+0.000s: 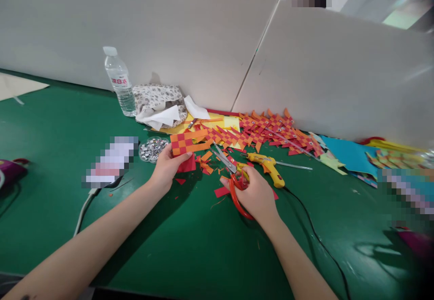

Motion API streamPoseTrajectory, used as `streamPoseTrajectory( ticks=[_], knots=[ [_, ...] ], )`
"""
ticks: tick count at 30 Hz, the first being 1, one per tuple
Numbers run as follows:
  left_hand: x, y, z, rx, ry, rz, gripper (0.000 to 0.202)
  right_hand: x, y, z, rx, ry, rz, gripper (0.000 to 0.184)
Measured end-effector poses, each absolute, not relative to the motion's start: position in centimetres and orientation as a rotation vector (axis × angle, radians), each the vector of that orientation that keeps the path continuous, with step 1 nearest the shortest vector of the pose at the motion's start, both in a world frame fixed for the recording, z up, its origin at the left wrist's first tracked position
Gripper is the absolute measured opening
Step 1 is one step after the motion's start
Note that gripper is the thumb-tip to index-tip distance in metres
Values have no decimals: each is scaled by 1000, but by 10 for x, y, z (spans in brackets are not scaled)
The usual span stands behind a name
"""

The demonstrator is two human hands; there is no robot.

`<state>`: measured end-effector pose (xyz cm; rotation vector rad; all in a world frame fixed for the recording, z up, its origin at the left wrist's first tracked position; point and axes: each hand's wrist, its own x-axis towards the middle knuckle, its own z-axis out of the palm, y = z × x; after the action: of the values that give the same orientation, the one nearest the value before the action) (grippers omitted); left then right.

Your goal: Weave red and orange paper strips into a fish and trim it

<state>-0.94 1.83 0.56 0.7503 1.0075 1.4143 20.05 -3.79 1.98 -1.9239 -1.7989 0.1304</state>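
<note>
Between its thumb and fingers my left hand (167, 168) pinches a woven paper piece (185, 142), checkered red and orange, with loose orange strips pointing right. My right hand (257, 194) is wrapped round the red handles of a pair of scissors (226, 161). The blades lie slightly apart, their tips just right of the strip ends. Under and between the hands lie orange paper scraps (206, 166) and a red paper piece (187, 163). Close beyond my right hand rests a yellow glue gun (267, 164) with a clear glue stick in its back.
Woven paper fish (267, 130) are heaped along the grey partition (203, 42). A water bottle (119, 83), a spotted cloth pouch (159, 101) and a dish of small googly eyes (153, 150) stand left of them. A phone (113, 162) and its cable lie left; a black cord (315, 232) runs right.
</note>
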Motion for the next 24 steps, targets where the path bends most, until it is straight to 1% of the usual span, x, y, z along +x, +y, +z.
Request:
streamPoseTrajectory(
  ticks=[4,9,15,24],
  knots=[
    [-6,14,9,729,978,1319,42,195,-40,20,-1903,-1813,167,40],
    [1,8,13,679,942,1184,33,188,-43,18,-1912,-1883,159,35],
    [4,5,6,719,860,1121,35,188,-44,14,-1873,-1893,128,35],
    [4,3,7,750,922,1054,30,187,-45,13,-1851,-1915,104,33]
  ],
)
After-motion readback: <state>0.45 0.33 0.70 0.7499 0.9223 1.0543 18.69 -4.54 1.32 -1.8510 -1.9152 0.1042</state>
